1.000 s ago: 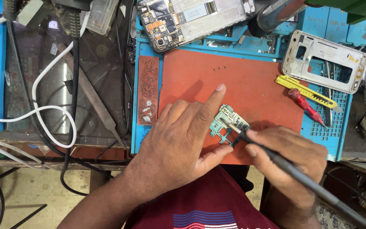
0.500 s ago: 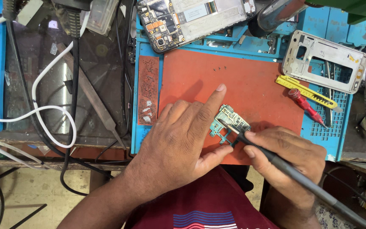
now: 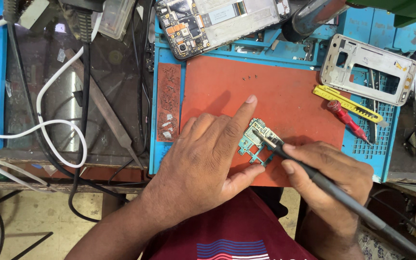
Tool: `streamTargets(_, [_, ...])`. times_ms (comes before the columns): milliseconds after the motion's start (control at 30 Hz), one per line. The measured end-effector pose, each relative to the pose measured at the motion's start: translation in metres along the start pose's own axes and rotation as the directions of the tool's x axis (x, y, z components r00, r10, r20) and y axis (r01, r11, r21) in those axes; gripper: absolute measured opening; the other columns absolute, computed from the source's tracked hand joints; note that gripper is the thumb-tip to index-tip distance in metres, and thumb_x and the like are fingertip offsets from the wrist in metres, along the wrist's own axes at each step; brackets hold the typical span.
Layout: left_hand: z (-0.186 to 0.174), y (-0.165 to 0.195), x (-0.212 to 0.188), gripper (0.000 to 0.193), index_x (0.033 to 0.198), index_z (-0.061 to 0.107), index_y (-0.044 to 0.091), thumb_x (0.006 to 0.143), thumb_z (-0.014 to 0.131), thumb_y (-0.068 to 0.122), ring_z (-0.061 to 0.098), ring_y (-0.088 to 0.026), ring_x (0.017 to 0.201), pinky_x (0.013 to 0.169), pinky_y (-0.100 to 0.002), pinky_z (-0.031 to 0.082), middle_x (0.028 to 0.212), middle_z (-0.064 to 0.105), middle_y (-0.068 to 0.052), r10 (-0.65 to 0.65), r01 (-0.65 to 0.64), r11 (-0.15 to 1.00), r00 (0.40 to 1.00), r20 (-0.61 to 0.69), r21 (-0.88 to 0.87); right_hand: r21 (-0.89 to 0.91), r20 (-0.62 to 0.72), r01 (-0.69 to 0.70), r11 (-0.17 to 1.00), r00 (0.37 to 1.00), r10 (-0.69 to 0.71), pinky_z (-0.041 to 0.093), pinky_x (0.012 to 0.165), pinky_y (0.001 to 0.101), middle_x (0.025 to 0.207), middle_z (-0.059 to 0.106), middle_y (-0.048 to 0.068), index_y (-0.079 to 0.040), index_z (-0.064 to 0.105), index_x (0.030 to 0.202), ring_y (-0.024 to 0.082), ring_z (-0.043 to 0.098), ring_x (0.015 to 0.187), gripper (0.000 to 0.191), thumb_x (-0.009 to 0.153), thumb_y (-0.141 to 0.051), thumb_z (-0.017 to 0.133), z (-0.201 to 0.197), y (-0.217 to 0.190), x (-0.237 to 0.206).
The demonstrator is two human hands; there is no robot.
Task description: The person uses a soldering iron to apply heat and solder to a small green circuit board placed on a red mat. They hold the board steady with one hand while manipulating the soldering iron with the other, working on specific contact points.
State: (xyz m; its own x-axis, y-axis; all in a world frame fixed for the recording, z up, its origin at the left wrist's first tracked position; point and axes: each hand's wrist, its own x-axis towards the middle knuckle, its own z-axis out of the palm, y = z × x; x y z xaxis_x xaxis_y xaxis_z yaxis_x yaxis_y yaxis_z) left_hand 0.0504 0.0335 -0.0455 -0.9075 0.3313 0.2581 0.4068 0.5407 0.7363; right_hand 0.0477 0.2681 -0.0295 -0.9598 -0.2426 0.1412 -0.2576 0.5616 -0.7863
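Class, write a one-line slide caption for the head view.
Left hand steadies a small circuit board on an orange mat while the right hand touches a soldering iron to it.

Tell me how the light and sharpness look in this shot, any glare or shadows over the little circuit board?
Head view: even, soft light and sharp focus across the mat; the left hand casts a faint shadow toward the upper left; the circuit board shows no glare; only the glass surface on the left gives dull reflections.
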Motion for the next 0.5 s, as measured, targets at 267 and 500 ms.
streamTargets(267, [-0.001, 0.000, -0.001, 0.100, 0.160, 0.026, -0.002, 0.088, 0.084, 0.036, 0.057, -0.027, 0.100, 0.093, -0.044, 0.047, 0.104, 0.062, -0.009, 0.009, -0.009, 1.000, 1.000, -0.014, -0.011, 0.077, -0.064, -0.005, 0.997, 0.998, 0.010, 0.057, 0.070, 0.0243, 0.091, 0.076, 0.017, 0.006, 0.073, 0.112, 0.020, 0.075, 0.077, 0.027, 0.089, -0.006, 0.077, -0.004, 0.013, -0.014])
streamTargets(500, [-0.004, 0.009, 0.003, 0.096, 0.156, 0.027, -0.002, 0.083, 0.080, 0.030, 0.056, -0.033, 0.112, 0.099, -0.048, 0.046, 0.125, 0.061, -0.017, 0.051, -0.049, 0.996, 0.998, -0.027, 0.072, 0.627, -0.165, -0.034, 0.778, 0.971, 0.176, 0.058, 0.062, 0.0262, 0.089, 0.073, 0.026, 0.016, 0.069, 0.109, 0.022, 0.071, 0.067, 0.022, 0.106, -0.006, 0.068, -0.012, 0.060, -0.039])
